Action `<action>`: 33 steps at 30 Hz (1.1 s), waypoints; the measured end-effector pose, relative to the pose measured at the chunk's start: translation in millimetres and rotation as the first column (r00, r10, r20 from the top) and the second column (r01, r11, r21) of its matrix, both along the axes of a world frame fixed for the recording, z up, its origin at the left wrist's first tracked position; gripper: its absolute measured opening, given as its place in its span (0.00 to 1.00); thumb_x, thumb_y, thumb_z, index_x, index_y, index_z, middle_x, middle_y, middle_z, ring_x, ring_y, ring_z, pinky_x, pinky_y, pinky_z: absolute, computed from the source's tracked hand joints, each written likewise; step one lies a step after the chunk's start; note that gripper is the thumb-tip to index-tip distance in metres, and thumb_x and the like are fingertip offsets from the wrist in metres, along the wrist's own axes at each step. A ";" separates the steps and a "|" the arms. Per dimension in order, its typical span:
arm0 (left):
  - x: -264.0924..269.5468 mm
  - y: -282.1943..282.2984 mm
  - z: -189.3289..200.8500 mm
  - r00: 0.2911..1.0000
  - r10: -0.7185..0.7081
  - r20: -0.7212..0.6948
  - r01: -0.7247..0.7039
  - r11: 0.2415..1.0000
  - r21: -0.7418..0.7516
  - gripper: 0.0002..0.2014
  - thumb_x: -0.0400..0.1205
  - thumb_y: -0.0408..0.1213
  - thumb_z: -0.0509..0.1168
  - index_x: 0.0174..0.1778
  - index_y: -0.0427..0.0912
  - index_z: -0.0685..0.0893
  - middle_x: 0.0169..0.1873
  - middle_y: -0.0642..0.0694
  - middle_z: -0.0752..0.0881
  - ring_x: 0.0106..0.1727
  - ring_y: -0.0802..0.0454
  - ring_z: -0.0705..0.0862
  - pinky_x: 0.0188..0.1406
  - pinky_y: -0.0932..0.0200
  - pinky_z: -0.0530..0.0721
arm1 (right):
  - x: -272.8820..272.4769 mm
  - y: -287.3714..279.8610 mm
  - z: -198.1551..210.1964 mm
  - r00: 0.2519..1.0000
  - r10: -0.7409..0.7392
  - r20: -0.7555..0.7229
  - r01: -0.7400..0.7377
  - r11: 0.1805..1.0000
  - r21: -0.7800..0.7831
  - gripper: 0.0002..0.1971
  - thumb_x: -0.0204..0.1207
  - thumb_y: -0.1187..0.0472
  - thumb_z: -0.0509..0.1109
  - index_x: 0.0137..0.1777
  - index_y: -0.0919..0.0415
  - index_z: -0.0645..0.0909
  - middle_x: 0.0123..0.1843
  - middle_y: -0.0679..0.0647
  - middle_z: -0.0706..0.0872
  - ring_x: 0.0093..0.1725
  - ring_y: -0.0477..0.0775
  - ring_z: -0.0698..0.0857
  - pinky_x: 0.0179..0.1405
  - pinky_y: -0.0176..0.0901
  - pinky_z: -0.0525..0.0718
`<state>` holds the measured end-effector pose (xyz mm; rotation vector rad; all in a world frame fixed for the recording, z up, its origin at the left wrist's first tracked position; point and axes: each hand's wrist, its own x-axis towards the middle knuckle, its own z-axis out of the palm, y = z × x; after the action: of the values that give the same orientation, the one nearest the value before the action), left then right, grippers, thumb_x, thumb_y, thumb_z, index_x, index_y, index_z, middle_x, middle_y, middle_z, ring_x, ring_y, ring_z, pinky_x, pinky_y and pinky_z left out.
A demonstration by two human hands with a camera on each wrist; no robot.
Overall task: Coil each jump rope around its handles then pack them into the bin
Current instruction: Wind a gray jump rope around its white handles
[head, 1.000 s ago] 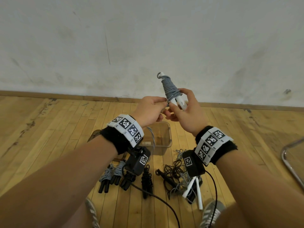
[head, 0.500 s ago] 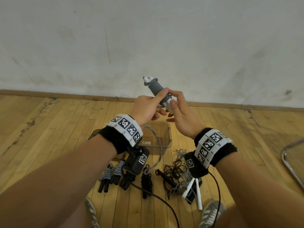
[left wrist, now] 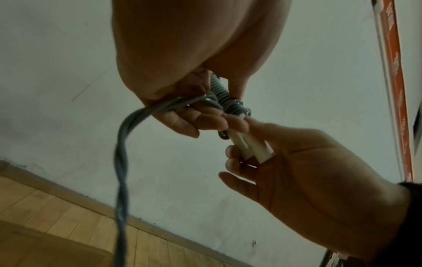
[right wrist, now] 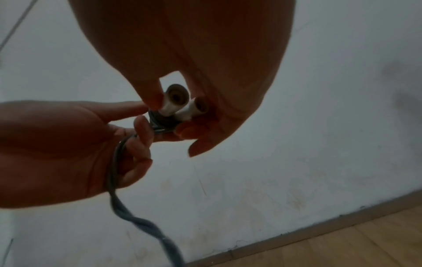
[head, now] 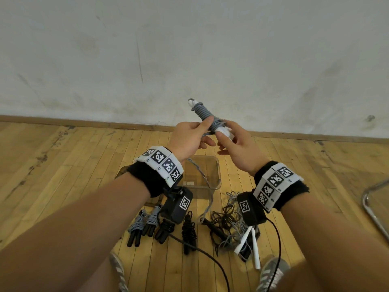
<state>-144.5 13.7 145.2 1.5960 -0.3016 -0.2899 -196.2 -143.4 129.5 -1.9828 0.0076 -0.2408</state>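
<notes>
Two bare hands meet at 12 o'clock above a honey-coloured plank floor (head: pixel 63 165) that runs up to a scuffed white wall (head: pixel 189 49). On the floor below the wrists stands a clear plastic rectangular bin (head: pixel 217 175), and a curved chrome tube frame (head: pixel 370 209) shows at 3 o'clock. At 6 o'clock lies a loose tangle of black and grey jump ropes (head: pixel 227 220) with two white handles (head: pixel 250 243) poking out of it. To its left, toward 7 o'clock, sit already coiled ropes: a black coiled rope bundle (head: pixel 188 230) and a pair of grey-wound bundles with black handles (head: pixel 143 224). A black cable (head: pixel 210 256) trails across the boards between two grey striped sneakers (head: pixel 271 272).

The left hand (head: pixel 187 140) grips the grey cord, fingers curled round the winding, as the left wrist view (left wrist: pixel 182 117) shows. The right hand (head: pixel 237 146) pinches the bare white ends of the handles between thumb and fingers, its lower fingers loose; the right wrist view (right wrist: pixel 205 108) shows both hollow handle ends.

The grey jump rope wound round its paired white handles (head: pixel 203 114) is held in the air over the bin, tilted toward 11 o'clock. Its unwound twisted tail (head: pixel 207 190) hangs from the left hand down past the bin's front rim to the floor.
</notes>
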 end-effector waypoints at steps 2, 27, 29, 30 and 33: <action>0.0 -0.7 -0.8 1.000 0.028 0.006 -0.028 1.000 -0.007 0.18 0.88 0.49 0.66 0.56 0.36 0.91 0.36 0.38 0.93 0.28 0.57 0.86 0.34 0.66 0.86 | 1.0 -3.1 -4.6 0.998 -0.047 0.043 0.051 0.993 -0.105 0.27 0.87 0.50 0.67 0.83 0.54 0.68 0.65 0.53 0.85 0.53 0.48 0.85 0.56 0.52 0.88; -1.8 -4.0 -0.5 0.995 0.050 0.090 -0.054 0.997 0.052 0.12 0.87 0.45 0.69 0.55 0.41 0.92 0.28 0.46 0.90 0.28 0.55 0.84 0.39 0.58 0.87 | -0.6 -1.6 -4.4 0.993 -0.080 0.086 0.092 0.986 -0.137 0.27 0.80 0.66 0.75 0.70 0.54 0.62 0.49 0.55 0.89 0.34 0.51 0.92 0.37 0.56 0.93; -1.5 -3.6 -0.7 0.995 0.055 0.080 -0.058 0.998 0.039 0.12 0.87 0.47 0.68 0.51 0.43 0.92 0.28 0.46 0.90 0.28 0.55 0.84 0.38 0.59 0.86 | 0.7 -0.1 -6.1 0.989 -0.091 0.115 0.117 0.963 -0.242 0.28 0.80 0.63 0.74 0.75 0.55 0.64 0.51 0.53 0.89 0.36 0.51 0.92 0.39 0.58 0.92; -1.5 -3.2 -0.9 0.995 0.062 0.076 -0.065 0.997 0.031 0.13 0.86 0.49 0.69 0.50 0.44 0.92 0.27 0.46 0.90 0.29 0.55 0.84 0.37 0.60 0.86 | 0.9 1.4 -6.5 0.988 -0.083 0.129 0.118 0.951 -0.287 0.29 0.81 0.61 0.73 0.78 0.55 0.64 0.53 0.52 0.89 0.38 0.51 0.91 0.41 0.58 0.92; 0.9 -1.5 -2.9 0.991 0.112 0.073 -0.114 0.993 0.026 0.14 0.85 0.51 0.70 0.47 0.44 0.93 0.26 0.48 0.89 0.28 0.55 0.83 0.37 0.59 0.85 | -3.2 7.6 -2.9 0.997 -0.016 0.076 0.031 0.977 -0.209 0.27 0.86 0.58 0.66 0.82 0.53 0.62 0.54 0.51 0.87 0.44 0.52 0.89 0.43 0.51 0.91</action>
<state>-143.6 12.2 142.2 1.6487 -0.2613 -0.1509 -199.5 -135.8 126.6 -2.1838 -0.0437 -0.3422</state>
